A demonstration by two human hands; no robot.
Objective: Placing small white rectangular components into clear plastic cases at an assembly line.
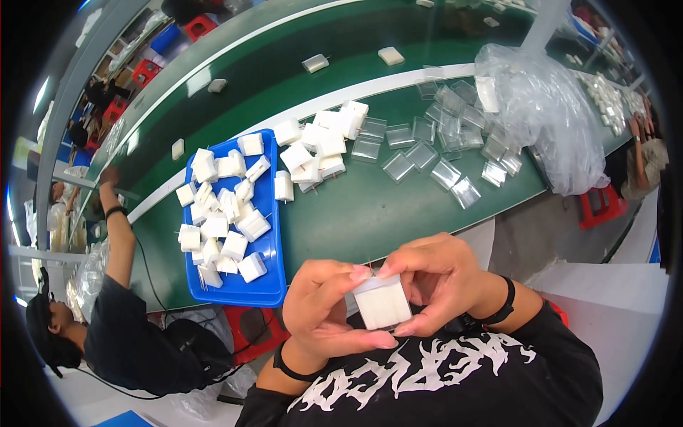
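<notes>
Between my two hands, close to my chest, is a small white square block in a clear plastic case (pixel 384 304). My left hand (pixel 319 306) grips its left side, thumb at the upper edge and fingers along the bottom. From the other side my right hand (pixel 441 285) pinches it, thumb and fingertips at the top and lower right corner. A thin reddish pin or wire shows at the top edge between my fingertips. Beyond my hands lies a loose pile of similar white blocks (pixel 329 139), and to its right are several clear plastic cases (pixel 420 153).
A blue tray (pixel 276 285) full of white blocks stands at the left on the green table (pixel 370 213). A large clear plastic bag (pixel 533 107) sits at the right. Across the back runs a green conveyor belt (pixel 263 92) with scattered blocks. A person (pixel 135 334) reaches over at the left.
</notes>
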